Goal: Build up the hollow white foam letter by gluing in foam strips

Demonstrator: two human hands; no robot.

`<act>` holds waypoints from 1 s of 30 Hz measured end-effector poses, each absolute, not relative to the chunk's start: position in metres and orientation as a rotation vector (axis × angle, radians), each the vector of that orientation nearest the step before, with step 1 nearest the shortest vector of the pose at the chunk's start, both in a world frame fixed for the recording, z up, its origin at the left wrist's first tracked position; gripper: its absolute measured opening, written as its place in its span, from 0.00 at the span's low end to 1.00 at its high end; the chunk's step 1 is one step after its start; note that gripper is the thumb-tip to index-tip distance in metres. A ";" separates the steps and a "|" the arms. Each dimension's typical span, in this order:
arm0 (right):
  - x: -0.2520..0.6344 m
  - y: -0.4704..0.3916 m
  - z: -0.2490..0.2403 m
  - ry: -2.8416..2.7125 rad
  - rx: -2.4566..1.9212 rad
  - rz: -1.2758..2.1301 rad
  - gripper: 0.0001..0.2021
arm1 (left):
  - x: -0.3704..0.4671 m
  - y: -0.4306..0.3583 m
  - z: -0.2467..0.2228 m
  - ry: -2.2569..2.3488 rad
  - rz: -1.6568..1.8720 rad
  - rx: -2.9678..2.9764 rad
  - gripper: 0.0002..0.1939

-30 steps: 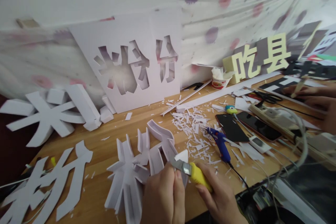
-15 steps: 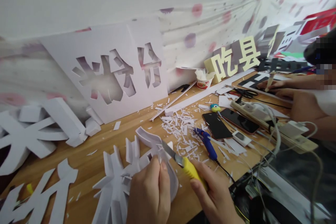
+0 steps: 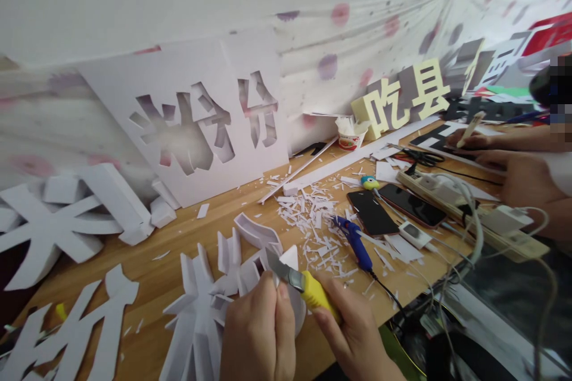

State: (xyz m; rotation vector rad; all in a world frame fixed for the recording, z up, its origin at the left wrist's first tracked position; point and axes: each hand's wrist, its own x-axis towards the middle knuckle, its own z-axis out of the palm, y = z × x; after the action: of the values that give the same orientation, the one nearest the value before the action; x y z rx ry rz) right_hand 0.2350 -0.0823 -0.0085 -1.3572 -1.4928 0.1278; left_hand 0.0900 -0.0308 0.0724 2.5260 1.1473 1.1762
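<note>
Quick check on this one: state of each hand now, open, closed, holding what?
Left hand: closed, seemingly pinching a white piece, its grip partly hidden.
Right hand: closed around a knife.

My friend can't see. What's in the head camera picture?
The right hand holds a yellow knife, its blade by a small white piece pinched in the left hand. A hollow white shape, scraps and a blue glue gun lie nearby on a wooden table.
</note>
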 end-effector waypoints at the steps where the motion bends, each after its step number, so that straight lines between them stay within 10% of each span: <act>1: 0.235 -0.082 -0.011 -1.504 -1.366 0.111 0.20 | 0.090 -0.031 0.072 1.150 1.174 2.523 0.14; 30: 0.237 -0.065 -0.011 -1.538 -1.343 0.111 0.17 | 0.074 -0.025 0.072 1.185 1.276 2.497 0.13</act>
State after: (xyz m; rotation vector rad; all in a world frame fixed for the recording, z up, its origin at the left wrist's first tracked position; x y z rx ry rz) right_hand 0.2371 -0.0647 -0.0111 -1.3430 -1.5380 0.1115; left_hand 0.0743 -0.0249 0.0725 2.4969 1.1847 1.2764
